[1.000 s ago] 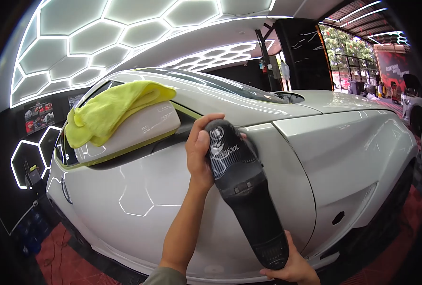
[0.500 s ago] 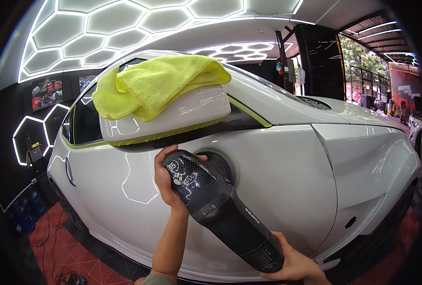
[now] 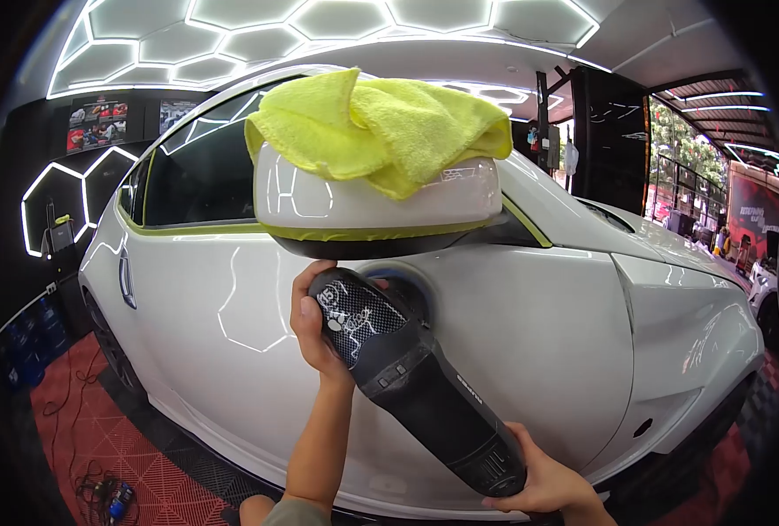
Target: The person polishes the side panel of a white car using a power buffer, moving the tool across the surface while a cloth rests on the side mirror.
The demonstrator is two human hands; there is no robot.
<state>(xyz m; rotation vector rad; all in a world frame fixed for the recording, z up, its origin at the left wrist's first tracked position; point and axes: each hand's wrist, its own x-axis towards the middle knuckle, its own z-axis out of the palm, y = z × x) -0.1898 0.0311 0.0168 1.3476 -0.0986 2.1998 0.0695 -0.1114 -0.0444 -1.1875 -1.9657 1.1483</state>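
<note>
A black car polisher slants across the middle of the view, its round pad against the white car door just under the side mirror. My left hand wraps round the patterned head of the polisher. Round the rear end of its body, at lower right, my right hand is closed. Above the polisher head juts the white side mirror, edged below with green masking tape. A yellow-green microfiber cloth lies draped over the mirror. Part of the pad is hidden behind the polisher.
More green tape runs along the window edge. Cables and a blue plug lie on the red floor tiles at lower left. Blue bottles stand by the wall. The front fender bulges at right.
My view has shifted, so the mirror and cloth appear further right and more of the side window shows. Both hands keep their grip on the polisher, which stays under the mirror.
</note>
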